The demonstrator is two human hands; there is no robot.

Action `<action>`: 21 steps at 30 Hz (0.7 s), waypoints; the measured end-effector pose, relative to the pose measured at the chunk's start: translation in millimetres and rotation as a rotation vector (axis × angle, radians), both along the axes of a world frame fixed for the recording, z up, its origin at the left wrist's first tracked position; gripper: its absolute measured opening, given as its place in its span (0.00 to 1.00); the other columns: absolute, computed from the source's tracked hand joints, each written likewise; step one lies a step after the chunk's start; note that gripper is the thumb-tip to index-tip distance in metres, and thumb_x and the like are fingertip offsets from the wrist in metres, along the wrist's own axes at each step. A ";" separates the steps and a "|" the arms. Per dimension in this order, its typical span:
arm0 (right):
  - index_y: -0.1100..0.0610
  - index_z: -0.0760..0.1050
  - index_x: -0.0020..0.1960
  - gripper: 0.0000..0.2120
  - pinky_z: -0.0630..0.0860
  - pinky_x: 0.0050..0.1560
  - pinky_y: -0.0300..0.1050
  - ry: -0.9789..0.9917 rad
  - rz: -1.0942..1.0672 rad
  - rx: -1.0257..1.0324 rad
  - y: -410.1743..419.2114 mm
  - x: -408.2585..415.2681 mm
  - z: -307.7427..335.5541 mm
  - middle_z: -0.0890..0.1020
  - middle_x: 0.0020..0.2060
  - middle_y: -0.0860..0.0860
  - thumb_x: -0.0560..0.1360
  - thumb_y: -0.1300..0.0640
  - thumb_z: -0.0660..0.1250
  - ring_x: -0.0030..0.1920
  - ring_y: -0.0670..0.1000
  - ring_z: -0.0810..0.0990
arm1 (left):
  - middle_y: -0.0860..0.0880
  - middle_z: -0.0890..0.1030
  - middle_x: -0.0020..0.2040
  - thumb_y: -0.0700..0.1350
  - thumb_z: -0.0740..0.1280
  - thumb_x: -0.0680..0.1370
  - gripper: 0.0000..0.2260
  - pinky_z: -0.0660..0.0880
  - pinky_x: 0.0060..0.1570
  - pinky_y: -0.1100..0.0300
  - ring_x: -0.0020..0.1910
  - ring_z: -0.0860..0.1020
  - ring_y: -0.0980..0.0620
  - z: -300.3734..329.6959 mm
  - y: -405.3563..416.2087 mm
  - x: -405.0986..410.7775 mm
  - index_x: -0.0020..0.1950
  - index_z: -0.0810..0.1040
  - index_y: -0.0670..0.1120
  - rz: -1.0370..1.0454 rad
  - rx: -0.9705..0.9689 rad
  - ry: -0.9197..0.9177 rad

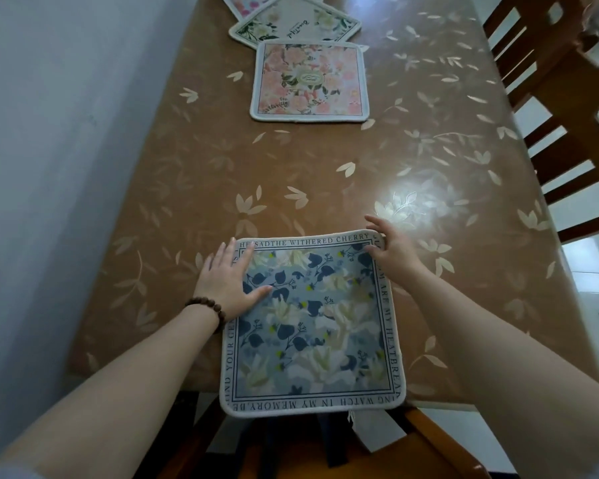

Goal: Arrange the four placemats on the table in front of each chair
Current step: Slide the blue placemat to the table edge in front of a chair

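The blue floral placemat [312,323] lay flat at the near end of the surface [429,188], its near edge hanging a little past the surface's rim above a wooden chair [429,440]. Printed lettering ran around its border. The left hand [227,280] pressed palm-down on the mat's far left corner, its fingers [246,255] spread flat and gripping nothing; a dark beaded bracelet [210,311] circled that wrist. The right hand [391,248] touched the mat's far right corner, its fingers apart and loosely curled at the edge, and I cannot tell whether they pinched the rim. Farther along the surface, well apart from the blue mat, a pink floral placemat [309,81] lay square. Just beyond it sat a white placemat with green leaves [294,24], turned at an angle, and a 4th placemat with pink flowers [244,3] showed partly at the top edge, tucked under the white one. The surface wore a brown covering patterned with pale leaves. A pale wall [49,133] stood at the left, and slatted chairs [561,108] lined the right side.
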State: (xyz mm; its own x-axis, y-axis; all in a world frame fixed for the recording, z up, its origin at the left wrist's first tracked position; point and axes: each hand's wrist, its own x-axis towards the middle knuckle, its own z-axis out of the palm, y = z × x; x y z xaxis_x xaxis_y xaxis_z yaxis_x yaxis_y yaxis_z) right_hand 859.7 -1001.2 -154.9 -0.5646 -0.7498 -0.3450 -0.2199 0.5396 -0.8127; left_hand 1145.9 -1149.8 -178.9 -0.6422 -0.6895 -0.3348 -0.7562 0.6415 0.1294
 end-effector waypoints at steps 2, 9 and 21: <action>0.50 0.66 0.70 0.30 0.71 0.64 0.54 0.160 0.072 0.039 2.7 5.1 -1.6 0.74 0.61 0.51 0.72 0.64 0.70 0.63 0.55 0.72 | 0.44 0.47 0.78 0.76 0.51 0.67 0.44 0.48 0.73 0.49 0.76 0.47 0.46 -1.7 4.4 5.8 0.76 0.41 0.57 0.009 -0.005 0.008; 0.43 0.55 0.75 0.41 0.64 0.68 0.54 0.171 0.148 0.204 36.4 31.0 -10.0 0.47 0.78 0.50 0.70 0.56 0.74 0.75 0.56 0.56 | 0.42 0.46 0.78 0.79 0.47 0.64 0.47 0.47 0.73 0.49 0.76 0.45 0.45 -1.0 23.9 20.1 0.76 0.39 0.56 0.033 0.016 -0.034; 0.46 0.54 0.75 0.42 0.60 0.70 0.53 0.207 0.209 0.290 106.7 67.2 -14.3 0.49 0.77 0.50 0.69 0.51 0.74 0.76 0.55 0.53 | 0.43 0.40 0.77 0.78 0.57 0.62 0.51 0.43 0.73 0.51 0.76 0.39 0.48 -0.8 72.3 66.9 0.76 0.39 0.58 -0.005 0.167 0.008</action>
State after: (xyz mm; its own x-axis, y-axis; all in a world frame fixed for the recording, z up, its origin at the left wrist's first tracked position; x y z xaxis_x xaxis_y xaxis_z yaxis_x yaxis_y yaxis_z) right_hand 927.0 -894.5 -169.2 -0.4900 -0.7445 -0.4535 -0.4923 0.6657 -0.5608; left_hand 1212.8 -1077.5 -179.7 -0.6490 -0.6212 -0.4393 -0.7513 0.6143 0.2412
